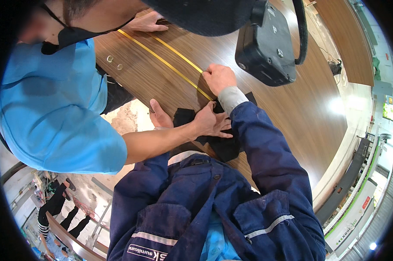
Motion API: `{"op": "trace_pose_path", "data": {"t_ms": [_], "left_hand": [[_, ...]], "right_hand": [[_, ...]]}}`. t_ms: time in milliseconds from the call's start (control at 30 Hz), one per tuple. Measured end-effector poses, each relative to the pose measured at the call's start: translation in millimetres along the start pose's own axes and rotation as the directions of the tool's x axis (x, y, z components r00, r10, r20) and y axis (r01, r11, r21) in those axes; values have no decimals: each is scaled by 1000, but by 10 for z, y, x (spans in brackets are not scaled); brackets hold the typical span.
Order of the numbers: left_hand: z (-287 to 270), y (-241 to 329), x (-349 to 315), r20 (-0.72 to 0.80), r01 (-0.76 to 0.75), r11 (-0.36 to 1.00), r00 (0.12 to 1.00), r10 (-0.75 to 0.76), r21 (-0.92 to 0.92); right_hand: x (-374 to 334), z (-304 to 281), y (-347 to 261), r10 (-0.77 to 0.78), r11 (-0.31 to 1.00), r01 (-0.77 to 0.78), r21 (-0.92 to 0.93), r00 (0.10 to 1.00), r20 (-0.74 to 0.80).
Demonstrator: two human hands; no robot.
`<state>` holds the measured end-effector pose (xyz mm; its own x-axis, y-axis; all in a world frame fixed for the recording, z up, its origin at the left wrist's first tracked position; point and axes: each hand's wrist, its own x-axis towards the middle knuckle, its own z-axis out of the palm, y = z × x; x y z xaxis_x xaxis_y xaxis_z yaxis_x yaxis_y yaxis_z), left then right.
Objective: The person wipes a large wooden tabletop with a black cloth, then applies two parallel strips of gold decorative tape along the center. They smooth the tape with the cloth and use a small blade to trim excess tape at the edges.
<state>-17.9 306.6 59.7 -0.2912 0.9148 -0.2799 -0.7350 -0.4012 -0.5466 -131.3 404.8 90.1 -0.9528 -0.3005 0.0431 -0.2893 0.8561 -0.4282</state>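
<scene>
My right hand (220, 79) is closed, with its fingertips pinched at the near end of a yellow strip (179, 53) on a wood-grain panel (270, 130). A second yellow strip (164, 65) runs beside it, down to a co-worker's hand (211, 121). That hand is spread over a crumpled black cloth (227, 148), just below my right hand. My left hand (161, 116) is by the panel's near left edge, thumb stretched out. The co-worker's forearm crosses close to it, and its other fingers are mostly hidden.
A co-worker in a blue shirt (61, 108) leans in from the left, the other hand (146, 21) on the panel's far side. A black head-worn device (266, 48) hangs over the panel. Two small clear discs (110, 58) lie at upper left. Another brown panel (346, 39) stands at right.
</scene>
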Motion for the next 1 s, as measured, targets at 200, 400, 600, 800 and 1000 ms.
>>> {"op": "trace_pose_path", "data": {"t_ms": [200, 400, 600, 800, 1000], "left_hand": [[2, 77, -45, 160, 49, 944, 987, 4, -326], [-41, 151, -39, 137, -7, 970, 990, 41, -243], [-93, 205, -55, 169, 136, 868, 984, -61, -478], [-171, 238, 36, 171, 209, 317, 975, -145, -925], [-311, 155, 205, 181, 450, 648, 880, -439, -615]], "right_hand": [[-43, -28, 7, -98, 992, 98, -76, 995, 12], [-8, 28, 73, -117, 990, 122, -70, 991, 70], [101, -6, 143, 3, 999, -14, 48, 970, 242], [628, -126, -82, -67, 997, 71, -13, 975, 213], [659, -392, 226, -68, 996, 52, 66, 959, 276]]}}
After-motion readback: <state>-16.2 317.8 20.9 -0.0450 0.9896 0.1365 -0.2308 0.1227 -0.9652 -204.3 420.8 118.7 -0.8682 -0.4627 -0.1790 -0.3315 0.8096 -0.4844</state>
